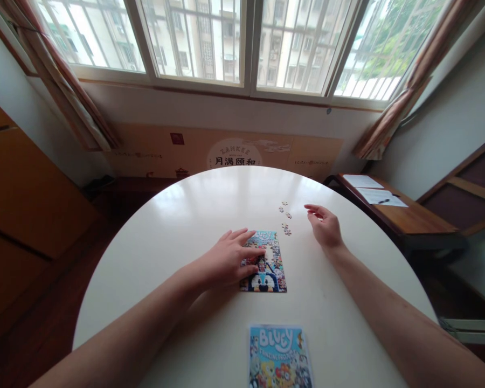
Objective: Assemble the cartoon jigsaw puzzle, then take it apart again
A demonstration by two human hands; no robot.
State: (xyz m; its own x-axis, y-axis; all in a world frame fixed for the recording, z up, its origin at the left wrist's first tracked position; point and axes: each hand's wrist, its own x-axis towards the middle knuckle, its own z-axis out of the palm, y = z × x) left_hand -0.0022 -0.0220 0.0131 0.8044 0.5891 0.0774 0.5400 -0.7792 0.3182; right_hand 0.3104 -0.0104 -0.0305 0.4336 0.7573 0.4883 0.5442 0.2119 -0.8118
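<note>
The round white table [125, 258] fills most of the space before me; I call straight ahead twelve o'clock and read directions from the jigsaw. My left hand [234, 252] comes in from nine o'clock, palm down, fingers spread over the puzzle's left part rather than gripping it. My right hand [327, 226] hangs apart from it at two o'clock, fingers curled; I can't tell whether anything sits between thumb and forefinger. At six o'clock, nearer my body, lies a printed Bluey picture [281, 353]. The jigsaw [269, 277] itself lies flat near the middle of the table, with a pale gap in its upper half. I'd judge it light and thin, stiff piece by piece but likely to come apart if lifted by one corner, and apt to slide, so flat fingertips should steady it. Smallest are the loose pieces [288, 215] at one o'clock, best pinched by their edges.
</note>
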